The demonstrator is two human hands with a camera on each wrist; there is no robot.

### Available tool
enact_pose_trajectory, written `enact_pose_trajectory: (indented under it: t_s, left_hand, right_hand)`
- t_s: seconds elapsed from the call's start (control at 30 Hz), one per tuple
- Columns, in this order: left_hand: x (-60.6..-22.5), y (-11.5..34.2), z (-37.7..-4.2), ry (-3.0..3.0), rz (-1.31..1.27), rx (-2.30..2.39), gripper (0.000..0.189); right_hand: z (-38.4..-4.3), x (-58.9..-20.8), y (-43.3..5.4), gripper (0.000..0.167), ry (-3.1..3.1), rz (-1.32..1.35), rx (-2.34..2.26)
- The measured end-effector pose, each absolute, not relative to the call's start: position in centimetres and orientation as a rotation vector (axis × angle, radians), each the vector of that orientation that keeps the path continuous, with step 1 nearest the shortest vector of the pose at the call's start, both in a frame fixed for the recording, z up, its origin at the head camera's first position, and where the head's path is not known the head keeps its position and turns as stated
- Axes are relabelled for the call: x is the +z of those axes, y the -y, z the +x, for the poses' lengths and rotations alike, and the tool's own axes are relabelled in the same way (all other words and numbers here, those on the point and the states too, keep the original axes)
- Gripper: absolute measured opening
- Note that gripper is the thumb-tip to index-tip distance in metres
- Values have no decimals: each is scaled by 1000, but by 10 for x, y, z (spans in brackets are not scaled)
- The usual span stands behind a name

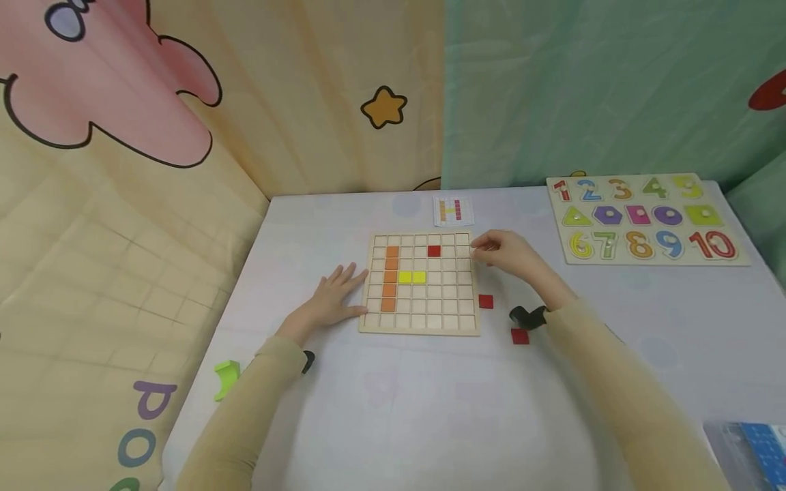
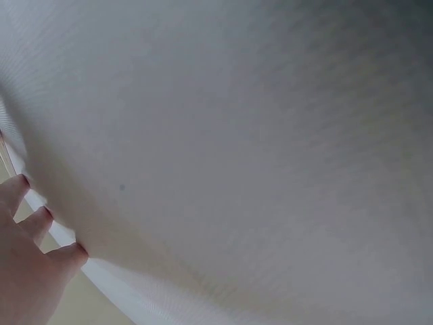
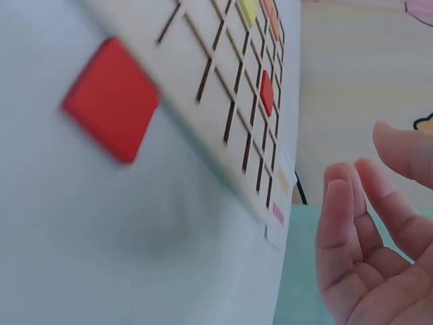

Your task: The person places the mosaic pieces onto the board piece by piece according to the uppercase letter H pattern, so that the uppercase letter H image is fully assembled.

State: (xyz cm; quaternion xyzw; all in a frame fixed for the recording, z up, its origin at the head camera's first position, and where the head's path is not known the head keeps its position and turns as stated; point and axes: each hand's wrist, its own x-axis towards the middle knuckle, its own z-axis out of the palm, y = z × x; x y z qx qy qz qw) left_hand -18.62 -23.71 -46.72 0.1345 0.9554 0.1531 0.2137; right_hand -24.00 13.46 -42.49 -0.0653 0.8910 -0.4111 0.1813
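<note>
On my remote feed I saw a pale tbl (image 1: 399, 409) w/ grid brd (image 1: 434, 292), pattern card (image 1: 453, 212), no. puzzle (image 1: 621, 242), 2 loose red sqs (image 1: 486, 301), green pc (image 1: 229, 374) & blue pkt (image 1: 763, 447).

a pale gridded board (image 1: 434, 292) lies flat, bearing coloured tiles (image 1: 419, 277).

Grid board (image 1: 448, 293): pale smooth wood, matt. 3 red tiles (image 1: 486, 301): smooth, wood or plastic unclear. Pattern card (image 1: 453, 211): paper-like. Number puzzle (image 1: 637, 191): wooden look. Green curtain (image 1: 589, 82): creased cloth. Sleeves (image 1: 614, 368): matt cloth.
</note>
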Motion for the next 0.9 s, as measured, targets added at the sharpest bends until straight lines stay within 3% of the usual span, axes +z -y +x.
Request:
enact_pose_trajectory:
  t_s: [0.33,0.9]
  left_hand:
    - [-467,238,-186,-2648,377,429,86]
    - [-466,238,-185,-2646,371,434,86]
  right_hand:
    - [-202,-438,-180,34,-2507,-246,-1148]
    - [-186,-452,-164,38,-2493,-220,-1074]
